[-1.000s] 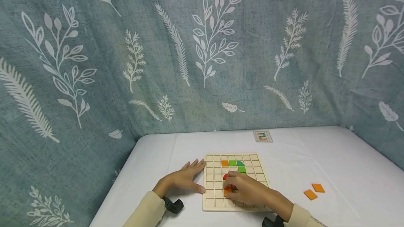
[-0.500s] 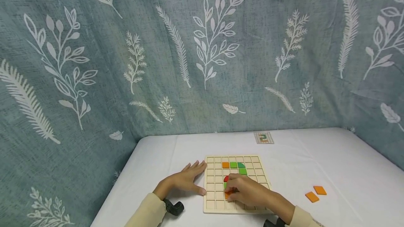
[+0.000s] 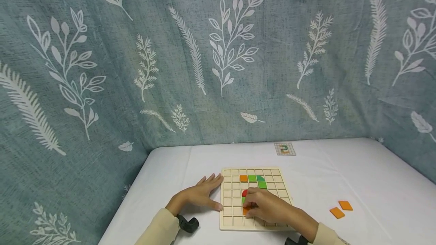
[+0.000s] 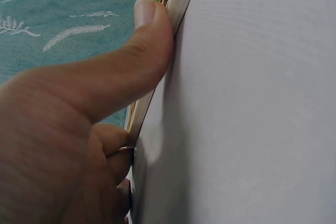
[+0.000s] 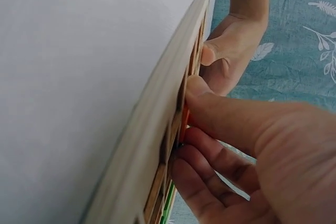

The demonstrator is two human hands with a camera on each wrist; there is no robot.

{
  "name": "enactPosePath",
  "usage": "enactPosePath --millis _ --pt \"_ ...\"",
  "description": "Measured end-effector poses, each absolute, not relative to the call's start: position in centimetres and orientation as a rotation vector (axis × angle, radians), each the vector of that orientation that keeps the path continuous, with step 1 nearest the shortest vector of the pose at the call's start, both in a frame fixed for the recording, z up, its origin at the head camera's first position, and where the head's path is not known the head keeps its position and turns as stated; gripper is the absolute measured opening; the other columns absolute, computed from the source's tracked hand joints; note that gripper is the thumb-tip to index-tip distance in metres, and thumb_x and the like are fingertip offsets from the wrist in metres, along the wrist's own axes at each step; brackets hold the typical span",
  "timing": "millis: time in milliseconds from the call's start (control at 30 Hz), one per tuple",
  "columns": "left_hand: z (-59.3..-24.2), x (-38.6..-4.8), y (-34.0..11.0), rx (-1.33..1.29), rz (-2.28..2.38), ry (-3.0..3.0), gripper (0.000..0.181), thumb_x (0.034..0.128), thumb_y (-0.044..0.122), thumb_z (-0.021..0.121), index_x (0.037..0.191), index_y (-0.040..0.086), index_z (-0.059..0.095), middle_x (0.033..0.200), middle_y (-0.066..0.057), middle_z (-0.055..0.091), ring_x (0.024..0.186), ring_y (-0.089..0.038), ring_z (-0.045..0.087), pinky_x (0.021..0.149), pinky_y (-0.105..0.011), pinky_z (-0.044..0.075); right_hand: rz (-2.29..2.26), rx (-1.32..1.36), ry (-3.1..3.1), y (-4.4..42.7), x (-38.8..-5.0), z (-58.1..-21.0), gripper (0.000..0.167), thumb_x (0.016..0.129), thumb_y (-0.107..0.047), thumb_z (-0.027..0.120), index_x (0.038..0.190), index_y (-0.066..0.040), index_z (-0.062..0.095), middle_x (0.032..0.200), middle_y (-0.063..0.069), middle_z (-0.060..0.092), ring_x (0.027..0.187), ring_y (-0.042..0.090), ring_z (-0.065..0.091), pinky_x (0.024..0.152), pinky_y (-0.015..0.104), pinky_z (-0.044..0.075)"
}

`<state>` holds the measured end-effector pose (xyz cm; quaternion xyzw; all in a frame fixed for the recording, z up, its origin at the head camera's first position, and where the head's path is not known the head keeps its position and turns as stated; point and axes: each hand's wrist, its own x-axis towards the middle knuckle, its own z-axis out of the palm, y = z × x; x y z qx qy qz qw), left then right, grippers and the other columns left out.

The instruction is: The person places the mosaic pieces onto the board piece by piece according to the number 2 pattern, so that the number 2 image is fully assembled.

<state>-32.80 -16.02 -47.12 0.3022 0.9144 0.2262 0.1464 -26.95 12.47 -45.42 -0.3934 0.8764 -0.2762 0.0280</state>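
A pale wooden grid board point(image 3: 227, 223) lies flat on the white table. My left hand point(image 3: 200, 194) rests on the table with fingers spread, its thumb and fingertips against the board's left edge. Over the board's lower middle, my right hand point(image 3: 269, 206) pinches an orange square tile point(image 3: 245, 211) at a grid cell, partly hidden by the fingers. Just above it show a green tile point(image 3: 243, 200) and a red rounded tile point(image 3: 244, 193). Farther up sit an orange tile point(image 3: 243, 178), a green tile point(image 3: 252, 178), a dark green rounded tile point(image 3: 260, 178) and another green tile point(image 3: 262, 185).
Two loose orange tiles point(image 3: 337, 213) lie on the table point(image 3: 316, 184) to the right of the board. A small pattern card point(image 3: 285, 149) with a gridded coloured figure lies behind it. A patterned blue-green curtain point(image 3: 190, 67) hangs behind and beside the table.
The head view has shifted slightly, so everything sits a little lower in it. Both hands hold nearly the same place on the board.
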Motion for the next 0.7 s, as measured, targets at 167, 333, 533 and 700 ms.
enactPosePath --millis 167,333,533,700 --pt "-47.1 -32.7 -15.8 0.87 0.652 2.632 0.112 0.0809 0.057 0.076 0.161 0.009 0.015 0.17 -0.007 0.009 0.158 -0.028 0.002 0.127 -0.053 0.001 -0.843 -1.21 2.697 12.7 -26.8 -45.1 0.021 0.085 -0.023 0.079 0.102 -0.011 0.077 0.099 -0.011 0.063 0.088 -0.002 0.058 0.079 0.018 0.055" --pt "-47.2 -32.8 -16.0 0.861 0.66 2.635 0.112 0.0809 0.058 0.076 0.161 0.009 0.015 0.17 -0.007 0.009 0.158 -0.027 0.002 0.127 -0.053 0.0 -0.852 -1.241 2.681 12.8 -26.8 -44.7 0.024 0.086 -0.026 0.078 0.103 -0.01 0.076 0.101 -0.008 0.065 0.089 -0.001 0.059 0.079 0.018 0.056" --pt "-47.2 -33.0 -16.0 0.877 0.665 2.622 0.112 0.0807 0.059 0.075 0.161 0.01 0.014 0.17 -0.008 0.008 0.158 -0.028 0.001 0.127 -0.054 -0.001 -0.92 -1.256 2.682 13.2 -27.0 -44.4 0.022 0.088 -0.024 0.078 0.104 -0.009 0.074 0.1 -0.003 0.067 0.087 0.003 0.061 0.076 0.02 0.056" --pt "-47.4 -33.0 -16.0 0.842 0.668 2.631 0.112 0.0797 0.059 0.076 0.161 0.012 0.015 0.17 -0.006 0.009 0.158 -0.027 0.002 0.127 -0.052 -0.001 -0.963 -1.274 2.671 14.2 -26.9 -43.7 0.022 0.089 -0.02 0.076 0.109 -0.011 0.072 0.103 0.0 0.069 0.094 0.012 0.066 0.08 0.026 0.058"
